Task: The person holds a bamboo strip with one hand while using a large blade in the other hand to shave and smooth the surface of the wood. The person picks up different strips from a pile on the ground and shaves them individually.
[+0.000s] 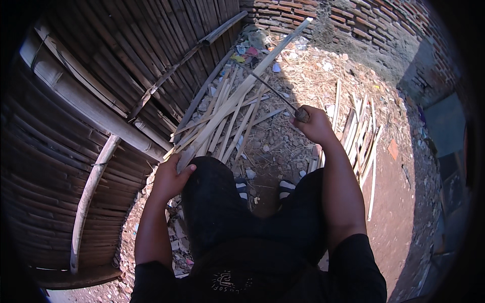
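My left hand (169, 178) is closed round the near end of a long, pale split-bamboo strip (273, 56) beside my left knee. The strip slants up and away to the right, toward the brick wall. In my right hand (317, 127) is the wooden handle of a long-bladed knife (277, 92). Its thin dark blade is seen nearly edge-on and points up and left. The blade's tip end meets or overlaps the strip around its middle; I cannot tell whether they touch. Several loose bamboo strips (247, 126) lie on the ground below the held one.
A bamboo-slat wall (116, 55) with pole supports stands close on the left. At the far side rises a brick wall (364, 22). Another pile of bamboo strips (361, 134) lies to the right. Shavings, rubble and litter (318, 63) cover the ground ahead of my sandalled feet (287, 188).
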{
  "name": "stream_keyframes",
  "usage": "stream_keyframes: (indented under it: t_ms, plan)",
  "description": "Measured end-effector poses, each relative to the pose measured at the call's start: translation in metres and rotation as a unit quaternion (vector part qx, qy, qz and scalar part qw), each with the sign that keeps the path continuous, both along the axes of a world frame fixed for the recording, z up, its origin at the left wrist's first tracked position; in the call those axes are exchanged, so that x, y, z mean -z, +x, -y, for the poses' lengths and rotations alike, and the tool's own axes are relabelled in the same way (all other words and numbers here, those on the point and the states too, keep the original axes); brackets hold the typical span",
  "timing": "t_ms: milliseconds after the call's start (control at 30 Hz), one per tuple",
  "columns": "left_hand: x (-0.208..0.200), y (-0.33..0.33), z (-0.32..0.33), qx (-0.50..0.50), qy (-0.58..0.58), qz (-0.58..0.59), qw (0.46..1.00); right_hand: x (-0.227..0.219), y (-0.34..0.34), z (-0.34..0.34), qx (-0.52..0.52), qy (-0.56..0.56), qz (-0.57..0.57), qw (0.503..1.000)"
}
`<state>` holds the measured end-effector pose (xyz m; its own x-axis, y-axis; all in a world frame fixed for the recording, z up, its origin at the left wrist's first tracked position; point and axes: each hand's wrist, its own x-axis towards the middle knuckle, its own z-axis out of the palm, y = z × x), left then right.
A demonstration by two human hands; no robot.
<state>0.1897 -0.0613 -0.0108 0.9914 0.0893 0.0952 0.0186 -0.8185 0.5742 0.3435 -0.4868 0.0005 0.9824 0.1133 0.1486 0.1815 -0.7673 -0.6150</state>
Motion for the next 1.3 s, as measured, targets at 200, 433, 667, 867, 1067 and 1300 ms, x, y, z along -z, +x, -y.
stream_keyframes:
  t_ms: [200, 433, 667, 867, 1067, 1300]
  plan:
    - [0.028, 0.047, -0.042, 0.032, 0.112, -0.087, 0.989, 0.004, 0.008, 0.014, 0.066, 0.055, 0.034, 0.996]
    - [0.074, 0.053, -0.067, 0.045, 0.215, -0.163, 0.962, 0.001, 0.004, 0.026, 0.103, 0.079, 0.012, 0.991]
    - [0.092, 0.005, -0.122, -0.039, 0.228, -0.219, 0.948, 0.006, 0.003, 0.038, 0.109, 0.100, 0.006, 0.989]
    - [0.083, -0.022, -0.100, -0.099, 0.226, -0.208, 0.947, 0.015, 0.006, 0.043, 0.117, 0.131, 0.011, 0.984]
    - [0.094, -0.052, -0.091, -0.080, 0.190, -0.170, 0.964, 0.002, -0.001, 0.036, 0.104, 0.133, 0.018, 0.985]
    - [0.096, -0.099, -0.098, -0.020, 0.179, -0.204, 0.962, -0.003, -0.007, 0.031, 0.087, 0.125, 0.017, 0.988]
